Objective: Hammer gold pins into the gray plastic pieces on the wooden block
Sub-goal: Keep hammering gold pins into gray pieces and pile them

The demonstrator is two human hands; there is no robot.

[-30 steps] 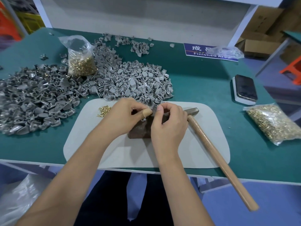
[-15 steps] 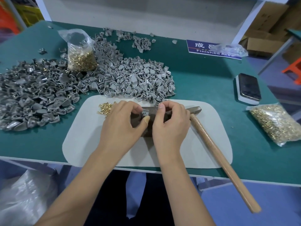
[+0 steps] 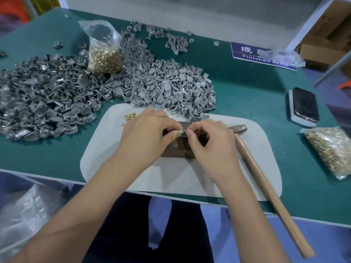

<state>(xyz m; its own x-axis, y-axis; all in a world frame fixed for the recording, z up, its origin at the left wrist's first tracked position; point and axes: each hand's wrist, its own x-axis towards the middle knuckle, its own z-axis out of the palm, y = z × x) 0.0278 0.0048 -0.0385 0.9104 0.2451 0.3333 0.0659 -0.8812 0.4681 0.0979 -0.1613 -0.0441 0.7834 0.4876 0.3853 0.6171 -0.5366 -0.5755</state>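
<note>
Both hands meet over the dark wooden block (image 3: 177,150), which sits on the pale mat (image 3: 133,179) near the middle of the green table (image 3: 247,95); the left hand (image 3: 146,135) comes in from seven o'clock, its fingers curled and its taped thumb tip pressed against a small gray plastic piece (image 3: 183,132) on top of the block; the right hand (image 3: 212,147) comes in from five o'clock, fingers curled, thumb and forefinger pinching at the same piece from its three o'clock side; whether a pin is held between those fingertips cannot be told, the spot being too small; the hammer (image 3: 266,183) lies untouched on the mat just at three o'clock of the right hand, its metal head beside the block and its wooden handle running off toward five o'clock past the table edge; a small scatter of loose gold pins (image 3: 130,117) lies on the mat at ten o'clock of the left hand; heaps of gray pieces (image 3: 167,88) spread from nine to twelve o'clock of the block, darker ones to the left; a clear bag of gold pins (image 3: 103,54) stands among them at eleven o'clock; a second bag of pins (image 3: 330,149) lies at three o'clock, with a phone (image 3: 304,104) at two o'clock and a blue sign (image 3: 252,54) at one o'clock.
</note>
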